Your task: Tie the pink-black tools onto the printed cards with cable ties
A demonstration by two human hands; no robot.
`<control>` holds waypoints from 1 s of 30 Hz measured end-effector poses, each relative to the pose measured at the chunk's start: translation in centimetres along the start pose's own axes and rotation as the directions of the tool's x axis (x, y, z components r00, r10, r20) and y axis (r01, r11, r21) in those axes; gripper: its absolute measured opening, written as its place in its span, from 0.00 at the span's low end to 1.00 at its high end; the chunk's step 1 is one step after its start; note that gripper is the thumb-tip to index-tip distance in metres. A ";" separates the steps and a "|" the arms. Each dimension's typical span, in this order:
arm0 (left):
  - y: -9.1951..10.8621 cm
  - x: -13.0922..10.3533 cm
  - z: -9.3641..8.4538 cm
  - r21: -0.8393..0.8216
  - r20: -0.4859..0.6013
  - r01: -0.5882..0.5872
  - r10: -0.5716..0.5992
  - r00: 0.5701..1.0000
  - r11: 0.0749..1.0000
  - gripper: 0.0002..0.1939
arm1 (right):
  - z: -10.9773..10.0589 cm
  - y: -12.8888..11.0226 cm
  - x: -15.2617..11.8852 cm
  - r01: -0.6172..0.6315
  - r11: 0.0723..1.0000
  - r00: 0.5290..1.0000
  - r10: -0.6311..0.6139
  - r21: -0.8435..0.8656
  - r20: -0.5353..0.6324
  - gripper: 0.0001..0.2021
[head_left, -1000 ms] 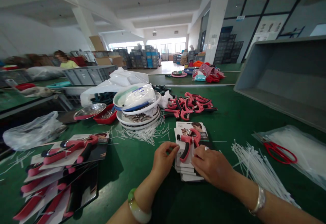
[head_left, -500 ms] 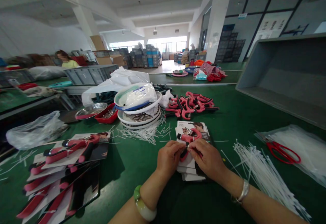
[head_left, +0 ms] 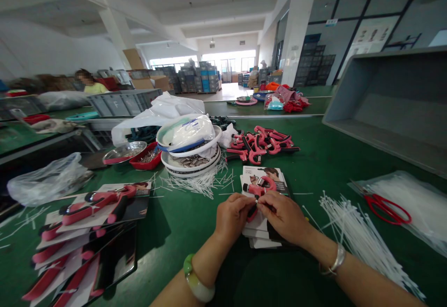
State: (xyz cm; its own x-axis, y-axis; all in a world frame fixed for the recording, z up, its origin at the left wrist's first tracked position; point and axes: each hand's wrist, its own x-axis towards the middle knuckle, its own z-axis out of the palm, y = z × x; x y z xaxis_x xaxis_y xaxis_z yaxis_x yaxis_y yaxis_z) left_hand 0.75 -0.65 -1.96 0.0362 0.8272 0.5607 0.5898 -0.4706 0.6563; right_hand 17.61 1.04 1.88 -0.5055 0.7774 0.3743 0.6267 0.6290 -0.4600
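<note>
While a green-and-white bangle [head_left: 197,283] rings the left wrist and a silver bracelet [head_left: 338,260] the right, the left hand [head_left: 231,216] and the right hand [head_left: 283,216] meet fingertip to fingertip, each pinched narrow on a small white tip [head_left: 257,200]. Directly beneath them, a pink-and-black spring grip [head_left: 271,183] lies on the top card of a short card stack [head_left: 256,243], its lower part mostly covered by the fingers; the stack rests on the green counter [head_left: 188,232]. At left, overlapping cards [head_left: 139,208] carry further pink grips [head_left: 77,213], bound with white ties. At right lies a sheaf of white strips [head_left: 365,239], with red-handled scissors [head_left: 386,209] on a clear plastic bag [head_left: 415,204] beside it. Beyond the hands, loose strips [head_left: 202,183] spread before stacked white trays [head_left: 190,169], to whose left stands a red tray [head_left: 144,166]; to their right is a heap of pink grips [head_left: 258,143]. A large gray bin [head_left: 394,88] tilts at far right. Farther off, a person in yellow [head_left: 97,88] appears behind a gray crate [head_left: 127,103].
</note>
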 end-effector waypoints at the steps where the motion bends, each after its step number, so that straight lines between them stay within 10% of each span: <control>1: 0.0 0.0 0.0 -0.001 0.005 0.007 -0.007 1.000 1.000 0.09 | -0.1 0.0 0.1 -0.007 1.000 1.000 0.006 0.009 0.014 0.09; 14: -0.4 0.3 -0.9 -0.214 0.105 0.069 -0.047 0.993 0.974 0.08 | -1.4 0.7 2.4 -0.126 0.922 0.950 0.005 0.366 0.313 0.08; 26: -0.7 0.2 0.1 -0.552 0.285 0.362 -0.238 0.929 0.751 0.12 | -1.1 0.7 3.2 -0.133 0.974 0.929 0.059 0.181 0.366 0.09; 30: -0.5 0.3 -0.4 -0.449 0.257 0.302 -0.203 0.945 0.841 0.13 | -1.3 0.7 3.6 -0.102 0.980 0.925 0.031 0.170 0.380 0.09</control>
State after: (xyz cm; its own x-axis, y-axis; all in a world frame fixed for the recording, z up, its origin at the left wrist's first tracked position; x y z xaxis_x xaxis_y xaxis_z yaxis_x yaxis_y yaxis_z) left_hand 0.10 -0.32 -1.93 0.1216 0.9559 0.2674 0.1452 -0.2836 0.9479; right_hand 16.94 4.27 3.93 -0.6734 0.7388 0.0263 0.5652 0.5375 -0.6258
